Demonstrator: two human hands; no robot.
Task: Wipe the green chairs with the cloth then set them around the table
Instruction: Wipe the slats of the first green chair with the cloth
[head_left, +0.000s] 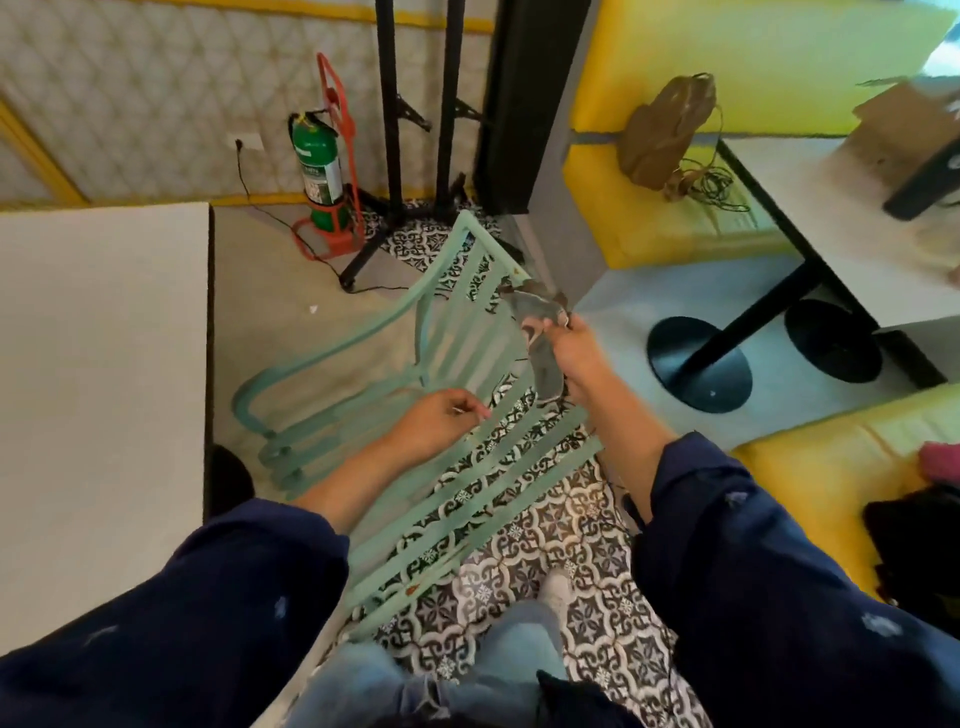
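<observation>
Between the white table (104, 338) and the yellow bench (670, 218), on the patterned tile floor (587, 597): green chair (447, 338), tipped off upright, slats running diagonally toward the person's legs. Cannot tell which part of it bears on the floor.

Hands:
- Left hand (439, 423): over the middle of the slatted panel, fingers curled narrow, apparently pinching one slat. Looks like a light, steadying grip.
- Right hand (576, 358): closed round a grey cloth (543, 364), held just beside the far edge of the slats. Loose ends stick out above the fist and hang below it.

Handling, judged from the view only:
- The chair reads as a rigid painted frame. Small reddish spots on the paint suggest metal, so probably not light. Not confirmed.
- The slats are thin and widely gapped, and a single one may flex or twist under load. They will do for steadying but are a poor choice for lifting.
- The best holds for carrying look like the armrest loop (244, 400) and the thicker outer rail of the back, one hand on each, since a chair tipped like this would tend to swing.
- The paint looks smooth, so wrapping the fingers round a rail should hold better than pressing a flat palm on it.
- The cloth is limp and bunches easily. Spreading it over the fingers would cover a slat face, and folding it over a slat's edge would reach the sides in the gaps.

Stage: wiping, judged. The chair is not yet set at a table.
</observation>
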